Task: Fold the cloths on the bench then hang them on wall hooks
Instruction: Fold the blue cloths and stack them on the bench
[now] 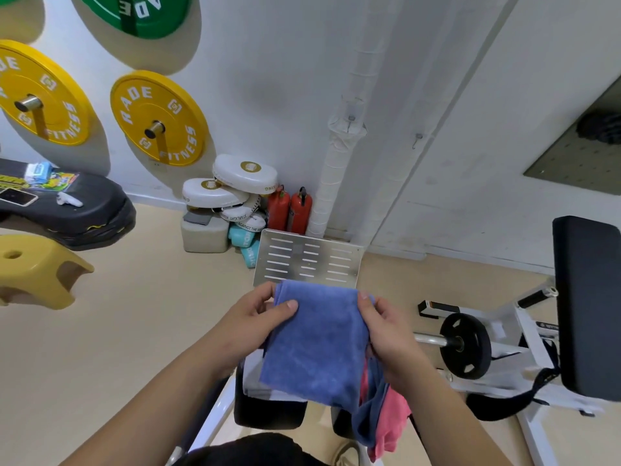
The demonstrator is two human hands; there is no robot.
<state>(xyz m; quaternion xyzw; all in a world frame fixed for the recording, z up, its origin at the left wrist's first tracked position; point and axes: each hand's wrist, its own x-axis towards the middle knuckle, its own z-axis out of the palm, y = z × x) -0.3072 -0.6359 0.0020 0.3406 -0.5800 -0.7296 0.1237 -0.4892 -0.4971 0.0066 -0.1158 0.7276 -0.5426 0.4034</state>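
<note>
At far left a black padded surface (84, 210) carries a phone (18, 196), a blue-and-white packet (38, 171) and a colourful leaflet (57, 180); a yellow plastic stool (37, 270) lies tipped below it on the beige floor (141, 331). On the white wall (285, 95) hang two yellow weight plates (158, 117) on pegs, with a green plate (141, 13) above them. Against the foot of the wall sit stacked white boxing pads (245, 174) and two red fire extinguishers (290, 210), beside a wrapped white pipe (339, 156). A slotted metal plate (309, 260) stands just beyond the hands.

In the centre, the left hand (248, 324) pinches the upper left edge of a folded blue cloth (316, 344), thumb on top, and the right hand (389, 331) grips its upper right edge; the cloth hangs in the air between them, above the desk (265, 408). A pink cloth (391, 422) and more blue fabric dangle under the right hand.

To the right stand a white machine frame (524, 331) with a black weight plate (465, 344) on its bar and a black upright pad (588, 304). Two small wall hooks (418, 137) show higher up.
</note>
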